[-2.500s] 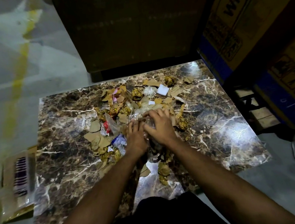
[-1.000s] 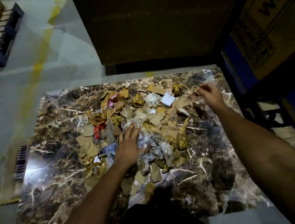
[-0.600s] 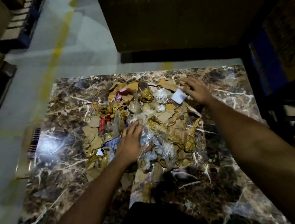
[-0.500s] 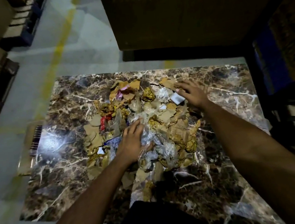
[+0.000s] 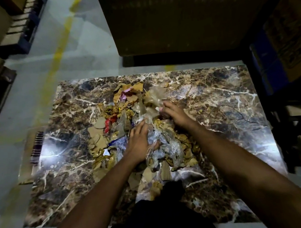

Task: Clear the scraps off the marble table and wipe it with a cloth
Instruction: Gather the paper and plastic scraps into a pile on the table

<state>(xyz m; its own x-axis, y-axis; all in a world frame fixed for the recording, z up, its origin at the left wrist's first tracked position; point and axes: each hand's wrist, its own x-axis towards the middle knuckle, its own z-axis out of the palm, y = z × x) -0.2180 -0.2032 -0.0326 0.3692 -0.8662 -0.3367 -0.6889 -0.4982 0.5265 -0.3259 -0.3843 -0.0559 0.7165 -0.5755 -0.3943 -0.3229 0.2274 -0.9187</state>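
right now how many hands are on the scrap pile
2. The left hand lies flat on the crinkled clear plastic at the near middle of the scrap pile. The right hand is on the pile's far right side, fingers curled into scraps.

Around you lies a pale grey concrete floor [image 5: 85, 46] crossed by a worn yellow painted line [image 5: 58, 55]; a tall brown cardboard carton [image 5: 175, 13] stands ahead in dim light, wooden pallets [image 5: 23, 25] at your left.

brown marble table [image 5: 220, 106] (glossy, white-veined) carries a central heap of paper and plastic scraps [image 5: 128, 120].
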